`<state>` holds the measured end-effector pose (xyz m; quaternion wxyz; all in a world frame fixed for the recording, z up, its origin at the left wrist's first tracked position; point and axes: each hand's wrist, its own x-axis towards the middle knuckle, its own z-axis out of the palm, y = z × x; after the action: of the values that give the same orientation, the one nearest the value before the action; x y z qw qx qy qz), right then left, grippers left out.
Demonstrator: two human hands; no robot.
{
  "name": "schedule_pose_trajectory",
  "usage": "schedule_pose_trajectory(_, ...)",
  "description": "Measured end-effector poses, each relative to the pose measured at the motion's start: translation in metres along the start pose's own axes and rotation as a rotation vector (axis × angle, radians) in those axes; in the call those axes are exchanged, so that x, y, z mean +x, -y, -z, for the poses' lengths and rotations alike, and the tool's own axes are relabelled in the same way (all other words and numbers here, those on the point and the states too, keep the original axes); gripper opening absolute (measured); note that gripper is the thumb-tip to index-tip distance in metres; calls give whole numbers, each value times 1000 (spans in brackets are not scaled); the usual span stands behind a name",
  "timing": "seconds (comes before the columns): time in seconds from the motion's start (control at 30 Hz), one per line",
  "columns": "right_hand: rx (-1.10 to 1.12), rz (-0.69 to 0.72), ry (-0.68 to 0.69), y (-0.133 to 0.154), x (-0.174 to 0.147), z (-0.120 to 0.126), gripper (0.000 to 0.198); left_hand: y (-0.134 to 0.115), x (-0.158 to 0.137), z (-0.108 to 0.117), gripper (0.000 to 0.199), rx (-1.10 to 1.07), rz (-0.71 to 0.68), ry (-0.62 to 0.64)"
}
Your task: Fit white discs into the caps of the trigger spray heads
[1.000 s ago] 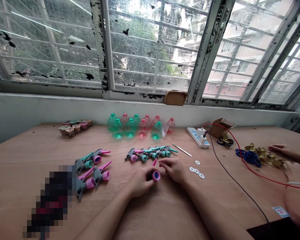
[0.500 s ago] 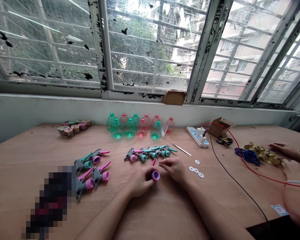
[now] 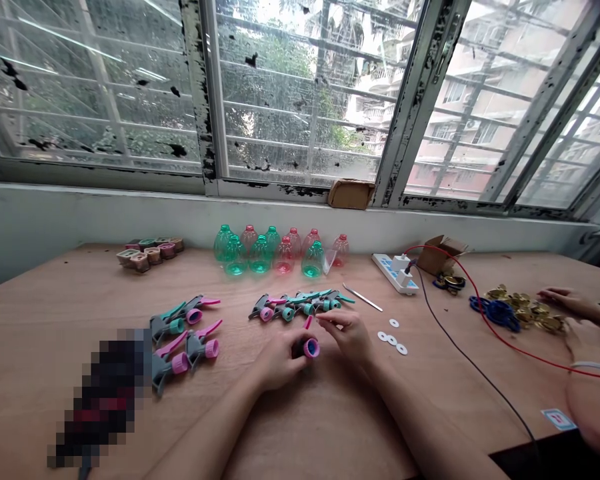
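Note:
My left hand (image 3: 281, 361) is wrapped round a spray trigger head (image 3: 311, 348), whose pink collar faces me with a dark blue inside. The pink lever sticks up above my fingers; most of the grey body is hidden in my palm. Close on its right, my right hand (image 3: 351, 335) has thumb and fingertips pinched together, and anything between them is too small to make out. Just beyond lies a row of grey trigger heads (image 3: 307, 308) with teal and pink collars. Several white ring washers (image 3: 391, 340) rest flat to the right of my right hand.
Green and red clear bottles (image 3: 261, 257) stand along the wall. More trigger heads (image 3: 196, 347) lie at left beside a pixelated dark patch. Tweezers (image 3: 363, 297), a power strip (image 3: 405, 285) with cables, and a co-worker's hands (image 3: 587, 337) near gold pieces (image 3: 525, 310) are at right.
My right hand's fingertips have shifted slightly, with the fingers a little more raised beside the trigger head. My left hand keeps its hold, and the view has moved very slightly.

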<state>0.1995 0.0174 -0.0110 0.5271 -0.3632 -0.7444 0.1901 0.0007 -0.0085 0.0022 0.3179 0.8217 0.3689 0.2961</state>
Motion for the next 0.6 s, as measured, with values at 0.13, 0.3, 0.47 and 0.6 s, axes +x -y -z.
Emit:
schedule_pose_trajectory(0.13, 8, 2, -46, 11, 0, -2, 17, 1, 1, 1, 27, -7, 5, 5)
schedule_pose_trajectory(0.3, -22, 90, -27, 23, -6, -8, 9, 2, 0, 2, 29, -42, 20, -46)
schedule_pose_trajectory(0.47, -26, 203, 43, 25, -10, -16, 10, 3, 0, 2, 26, -121, 57, -41)
schedule_pose_trajectory(0.6, -47, 234, 71, 21, -10, -18, 11, 3, 0, 2, 23, -136, 61, -40)
